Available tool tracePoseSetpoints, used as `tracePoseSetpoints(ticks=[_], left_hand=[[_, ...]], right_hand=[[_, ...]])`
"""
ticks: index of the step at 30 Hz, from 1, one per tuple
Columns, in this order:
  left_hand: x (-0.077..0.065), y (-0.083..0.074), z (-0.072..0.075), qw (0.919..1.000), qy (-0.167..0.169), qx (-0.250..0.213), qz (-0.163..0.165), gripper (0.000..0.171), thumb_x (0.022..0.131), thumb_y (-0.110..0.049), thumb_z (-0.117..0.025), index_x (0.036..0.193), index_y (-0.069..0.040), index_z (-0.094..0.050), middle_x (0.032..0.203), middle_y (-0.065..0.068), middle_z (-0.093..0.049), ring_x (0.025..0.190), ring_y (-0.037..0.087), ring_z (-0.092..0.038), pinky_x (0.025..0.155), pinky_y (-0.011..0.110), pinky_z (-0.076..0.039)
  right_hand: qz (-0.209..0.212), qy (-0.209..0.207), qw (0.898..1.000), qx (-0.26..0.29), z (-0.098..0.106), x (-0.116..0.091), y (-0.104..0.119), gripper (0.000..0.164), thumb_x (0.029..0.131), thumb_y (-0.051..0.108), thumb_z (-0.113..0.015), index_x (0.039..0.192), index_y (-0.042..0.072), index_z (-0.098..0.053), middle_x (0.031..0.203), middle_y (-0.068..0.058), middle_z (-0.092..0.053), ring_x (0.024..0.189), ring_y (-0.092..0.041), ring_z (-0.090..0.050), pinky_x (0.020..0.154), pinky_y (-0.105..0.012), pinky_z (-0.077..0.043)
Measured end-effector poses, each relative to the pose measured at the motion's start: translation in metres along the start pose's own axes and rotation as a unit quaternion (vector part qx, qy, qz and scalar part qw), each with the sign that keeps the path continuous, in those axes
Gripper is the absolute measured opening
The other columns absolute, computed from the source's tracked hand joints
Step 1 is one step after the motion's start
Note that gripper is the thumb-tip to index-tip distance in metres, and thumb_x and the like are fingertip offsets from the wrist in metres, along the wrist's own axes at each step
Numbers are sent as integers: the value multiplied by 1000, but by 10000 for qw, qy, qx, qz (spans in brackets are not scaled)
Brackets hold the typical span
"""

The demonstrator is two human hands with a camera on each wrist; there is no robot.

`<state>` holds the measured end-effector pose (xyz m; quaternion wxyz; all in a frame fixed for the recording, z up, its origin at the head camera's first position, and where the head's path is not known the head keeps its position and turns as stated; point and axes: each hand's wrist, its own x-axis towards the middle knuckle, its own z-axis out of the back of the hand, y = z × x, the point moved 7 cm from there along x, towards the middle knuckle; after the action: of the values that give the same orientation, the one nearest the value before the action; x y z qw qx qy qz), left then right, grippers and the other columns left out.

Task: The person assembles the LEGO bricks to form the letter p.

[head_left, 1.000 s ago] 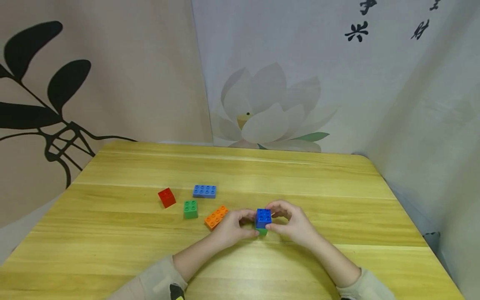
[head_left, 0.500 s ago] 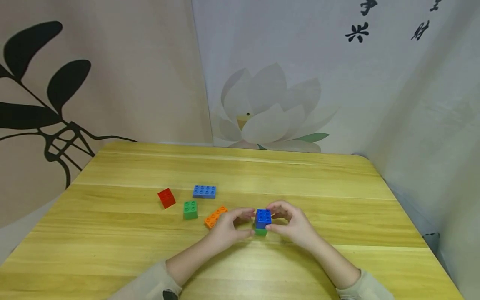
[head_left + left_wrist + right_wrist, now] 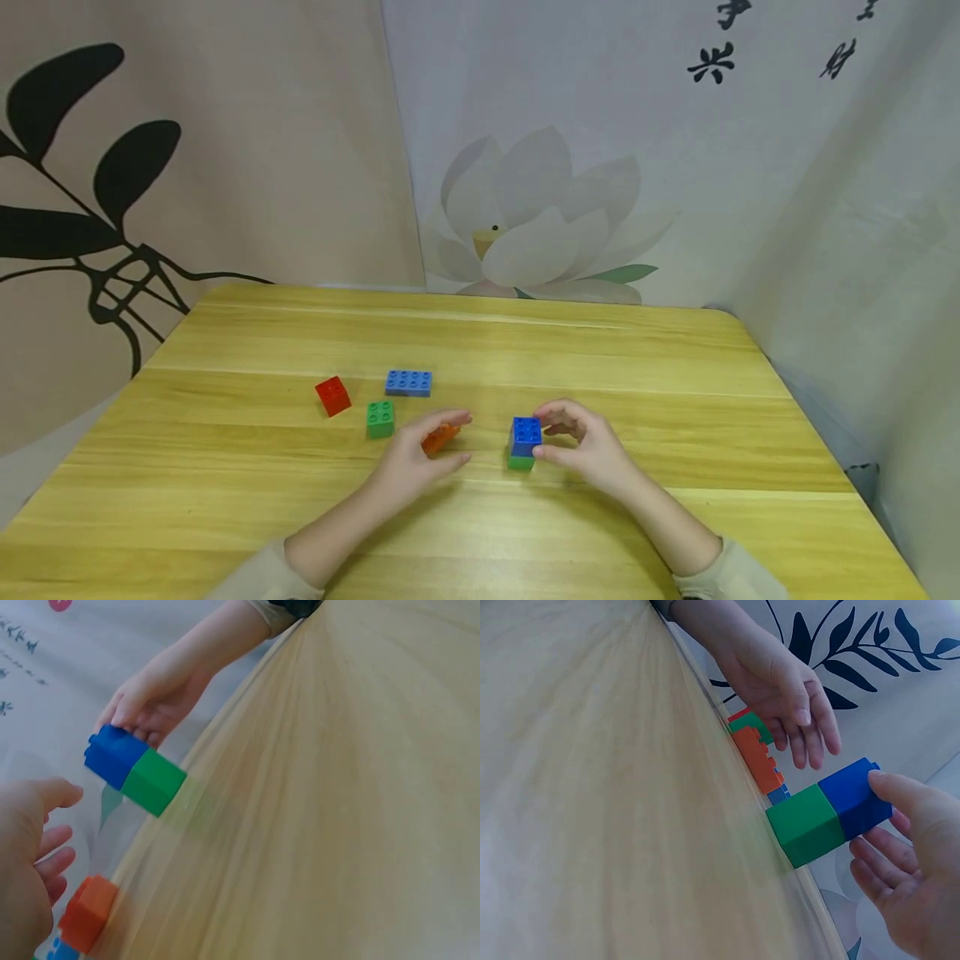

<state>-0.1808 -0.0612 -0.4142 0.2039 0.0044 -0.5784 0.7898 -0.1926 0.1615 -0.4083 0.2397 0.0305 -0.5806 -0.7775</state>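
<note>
A small blue toy brick (image 3: pixel 527 433) sits on top of a green brick (image 3: pixel 521 462), making a two-brick stack on the table. My right hand (image 3: pixel 588 446) pinches the blue brick; in the right wrist view the thumb (image 3: pixel 900 787) lies against its side. Left of the stack, my left hand (image 3: pixel 411 460) is held with thumb and fingers apart, holding nothing. It partly covers an orange brick (image 3: pixel 441 437) in the head view. In the left wrist view the orange brick (image 3: pixel 88 913) shows beyond the fingers of that hand.
Behind and left of the left hand lie a long blue brick (image 3: pixel 408 383), a second green brick (image 3: pixel 380 419) and a red brick (image 3: pixel 333 397). All rest on the wooden table (image 3: pixel 600 358), with a printed cloth backdrop (image 3: pixel 315 167) behind its far edge.
My left hand has let go of the stack and moved left, over the orange brick. The right hand stays at the blue brick, and the stack has hardly moved.
</note>
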Motion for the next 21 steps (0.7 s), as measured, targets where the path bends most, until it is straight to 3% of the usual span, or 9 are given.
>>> tracePoseSetpoints(ticks=[7, 21], left_hand=[[-7, 9, 17, 9986, -215, 331, 349, 53, 76, -8, -81, 126, -7, -62, 127, -1, -60, 122, 22, -50, 103, 45, -36], [-13, 22, 29, 9943, -245, 841, 600, 62, 74, -7, -82, 130, -6, -57, 134, 9, -54, 125, 29, -47, 103, 44, -36]], right_hand=[[57, 22, 10000, -2, 0, 0, -1, 37, 81, 4, -76, 114, 1, -59, 109, -9, -66, 102, -22, -61, 88, -43, -49], [-6, 75, 9999, 117, 0, -2, 2, 35, 83, 4, -74, 114, 1, -59, 109, -12, -66, 101, -24, -61, 88, -45, -48]])
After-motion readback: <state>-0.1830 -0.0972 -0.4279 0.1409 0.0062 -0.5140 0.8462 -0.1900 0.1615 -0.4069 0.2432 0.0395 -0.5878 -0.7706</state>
